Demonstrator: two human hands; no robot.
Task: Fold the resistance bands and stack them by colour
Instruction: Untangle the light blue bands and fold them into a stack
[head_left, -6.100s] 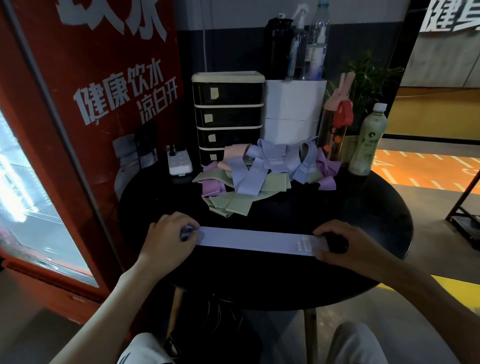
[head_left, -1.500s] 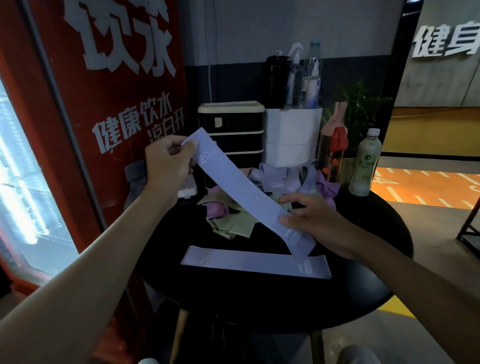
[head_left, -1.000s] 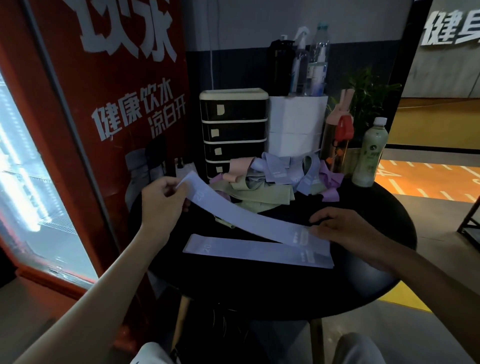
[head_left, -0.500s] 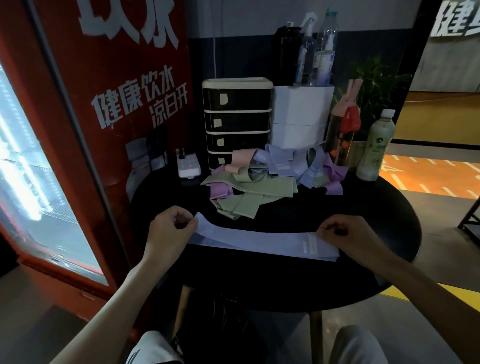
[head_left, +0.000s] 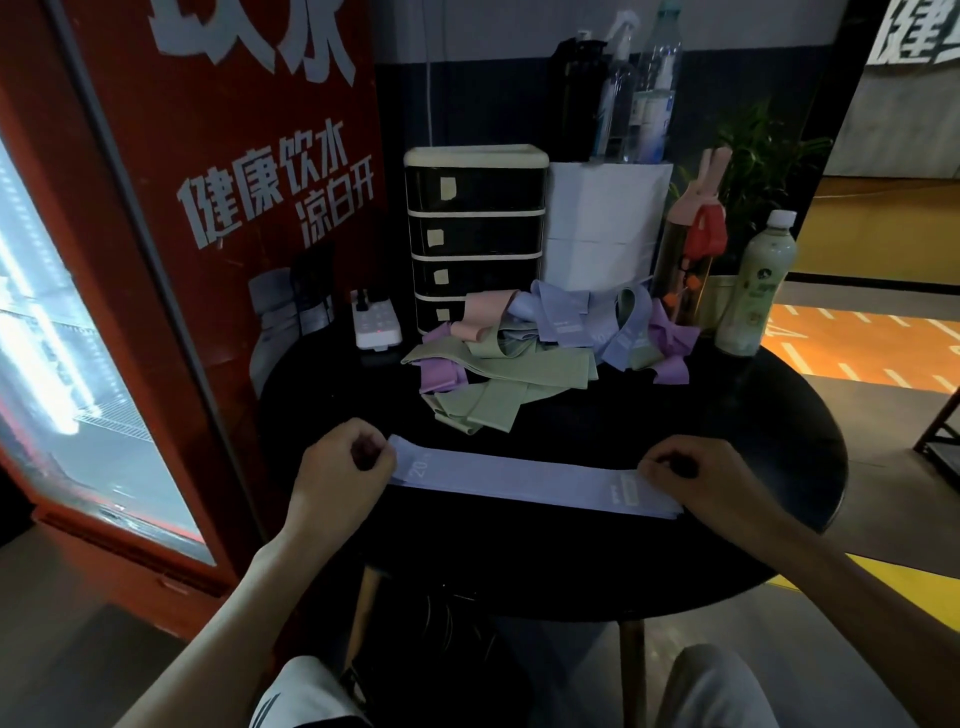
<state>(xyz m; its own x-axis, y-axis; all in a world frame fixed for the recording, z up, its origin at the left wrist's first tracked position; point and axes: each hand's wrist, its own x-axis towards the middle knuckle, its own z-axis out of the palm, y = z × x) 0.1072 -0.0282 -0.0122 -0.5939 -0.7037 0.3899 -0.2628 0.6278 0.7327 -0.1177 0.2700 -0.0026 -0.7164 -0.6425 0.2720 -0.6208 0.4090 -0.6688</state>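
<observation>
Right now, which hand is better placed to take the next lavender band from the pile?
Probably the right hand. Both hands pinch the flat lavender band, but the loose lavender bands lie on the right side of the pile, beyond that hand; green bands lie nearer the left hand.

Flat bands in front of us, a heap behind.
In the lower centre the flat bands lie left to right on the tabletop, our left hand at their left end, our right hand at their right. The heap sits behind them; behind it stands a drawer unit, a box to its right, a power strip to its left, a bottle at far right.
</observation>
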